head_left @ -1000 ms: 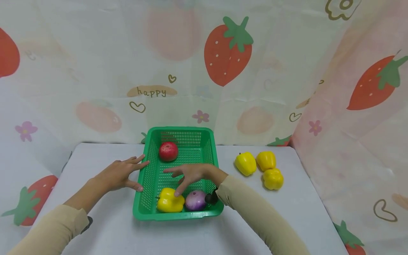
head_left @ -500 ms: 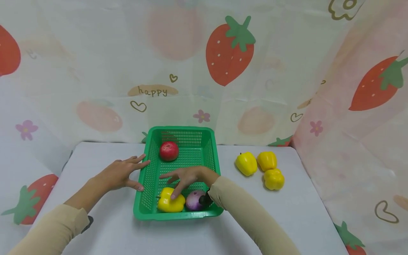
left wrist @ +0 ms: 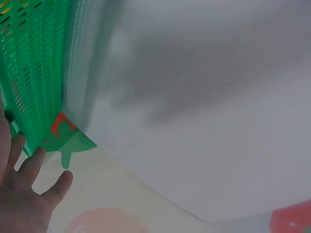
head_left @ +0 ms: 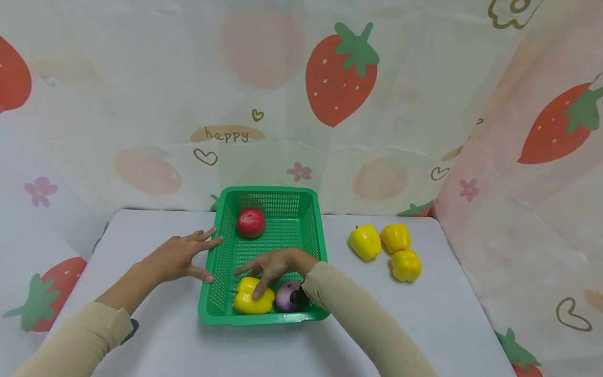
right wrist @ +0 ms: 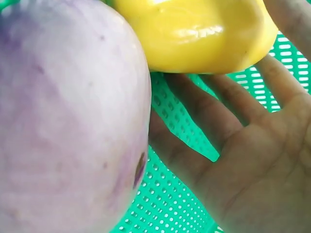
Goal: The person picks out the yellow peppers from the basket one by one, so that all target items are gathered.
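A yellow bell pepper (head_left: 247, 301) lies on its side at the near end of the green basket (head_left: 264, 317). My right hand (head_left: 275, 265) reaches in from the right with fingers spread, its thumb over the pepper's near face. In the right wrist view the straight fingers extend to the far side of the pepper (right wrist: 194, 39), where their tips are hidden. A round purple vegetable (head_left: 284, 297) sits right of the pepper, partly behind the wrist camera. My left hand (head_left: 181, 257) is spread at the basket's left rim, fingertips right at it, holding nothing.
A round red fruit (head_left: 250, 223) lies in the basket's far left corner. Three more yellow bell peppers (head_left: 395, 238) rest in a group on the white table (head_left: 367, 309), right of the basket. A strawberry-print curtain (head_left: 264, 78) stands behind the table.
My right hand has moved slightly left and toward me, its thumb now farther over the yellow bell pepper. The left hand, the basket and its contents have stayed put.
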A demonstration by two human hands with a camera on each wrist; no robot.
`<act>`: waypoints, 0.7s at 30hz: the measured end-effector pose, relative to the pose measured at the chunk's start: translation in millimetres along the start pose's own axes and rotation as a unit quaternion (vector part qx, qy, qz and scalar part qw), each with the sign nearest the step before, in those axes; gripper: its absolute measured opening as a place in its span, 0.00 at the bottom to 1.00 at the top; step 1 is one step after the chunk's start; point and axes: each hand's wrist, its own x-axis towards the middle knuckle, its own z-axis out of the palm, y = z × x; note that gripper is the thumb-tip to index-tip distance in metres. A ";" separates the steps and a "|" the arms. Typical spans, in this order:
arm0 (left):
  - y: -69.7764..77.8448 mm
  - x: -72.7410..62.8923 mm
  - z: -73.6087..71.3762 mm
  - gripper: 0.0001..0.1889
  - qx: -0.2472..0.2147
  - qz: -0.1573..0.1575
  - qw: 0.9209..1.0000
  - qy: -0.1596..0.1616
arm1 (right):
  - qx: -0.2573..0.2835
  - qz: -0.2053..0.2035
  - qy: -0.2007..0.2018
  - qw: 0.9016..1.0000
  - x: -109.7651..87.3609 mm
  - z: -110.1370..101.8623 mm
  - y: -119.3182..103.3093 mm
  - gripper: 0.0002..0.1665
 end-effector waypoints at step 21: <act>1.4 -0.5 -0.9 0.49 -0.002 0.004 1.000 0.006 | 0.002 0.006 -0.013 1.000 3.8 0.0 -1.0 0.40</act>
